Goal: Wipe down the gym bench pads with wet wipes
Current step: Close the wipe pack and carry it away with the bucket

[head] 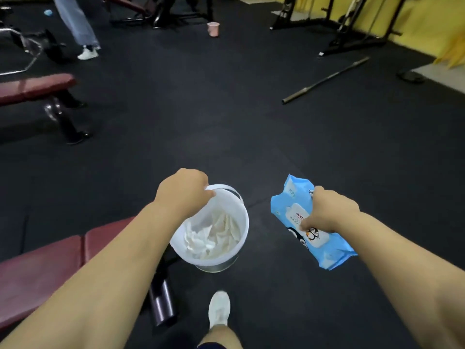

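Observation:
My left hand [185, 191] grips the far rim of a white bucket [242, 230] and carries it above the floor. Crumpled white used wipes [214, 235] lie inside the bucket. My right hand [332, 212] grips a light blue pack of wet wipes [292, 205] with a white flip lid and penguin pictures. A maroon bench pad [45, 270] lies at the lower left, partly behind my left forearm. A second maroon bench pad [35, 88] stands at the left edge, farther away.
Black rubber floor [201, 122] spreads ahead. A steel barbell [324, 80] lies on it at the right, near black rack frames [352, 28]. A pink cup [213, 28] stands far ahead. Another person's legs [78, 26] are at the upper left. My white shoe [219, 311] is below.

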`<control>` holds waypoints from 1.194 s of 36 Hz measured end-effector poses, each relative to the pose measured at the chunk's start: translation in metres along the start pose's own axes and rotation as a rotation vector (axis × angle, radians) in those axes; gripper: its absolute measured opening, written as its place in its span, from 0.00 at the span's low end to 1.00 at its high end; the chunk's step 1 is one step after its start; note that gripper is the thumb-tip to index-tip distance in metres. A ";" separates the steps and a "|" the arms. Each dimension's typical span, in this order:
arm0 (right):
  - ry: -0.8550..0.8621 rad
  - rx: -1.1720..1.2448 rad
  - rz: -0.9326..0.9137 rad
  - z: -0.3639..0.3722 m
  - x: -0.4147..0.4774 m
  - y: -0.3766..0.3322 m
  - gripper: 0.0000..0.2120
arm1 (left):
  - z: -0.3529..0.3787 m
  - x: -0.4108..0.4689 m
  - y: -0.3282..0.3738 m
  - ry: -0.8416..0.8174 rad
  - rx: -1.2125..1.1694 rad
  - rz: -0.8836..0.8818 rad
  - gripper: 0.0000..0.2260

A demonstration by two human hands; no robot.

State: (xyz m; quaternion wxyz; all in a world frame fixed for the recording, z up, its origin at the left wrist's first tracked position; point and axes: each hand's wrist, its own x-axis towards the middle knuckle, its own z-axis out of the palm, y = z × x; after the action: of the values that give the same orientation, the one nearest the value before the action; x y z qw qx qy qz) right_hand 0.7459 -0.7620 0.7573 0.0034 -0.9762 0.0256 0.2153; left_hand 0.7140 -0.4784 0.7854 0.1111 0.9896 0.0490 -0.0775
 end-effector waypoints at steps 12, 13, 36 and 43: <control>-0.050 0.164 0.317 -0.057 0.135 0.097 0.29 | 0.009 0.231 0.143 -0.108 0.094 0.393 0.10; -0.048 0.178 0.341 -0.063 0.146 0.105 0.29 | 0.009 0.249 0.154 -0.108 0.110 0.420 0.10; 0.002 0.293 0.579 -0.192 0.432 0.367 0.30 | 0.026 0.607 0.489 -0.145 0.205 0.643 0.08; -0.007 0.306 0.601 -0.236 0.510 0.450 0.30 | 0.033 0.694 0.587 -0.156 0.148 0.683 0.08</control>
State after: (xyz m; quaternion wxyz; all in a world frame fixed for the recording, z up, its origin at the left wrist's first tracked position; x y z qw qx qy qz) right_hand 1.2841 -1.2405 0.7592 0.0864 -0.9125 0.3442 0.2038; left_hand 1.4588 -1.0007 0.7638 0.0620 0.9453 -0.2990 -0.1148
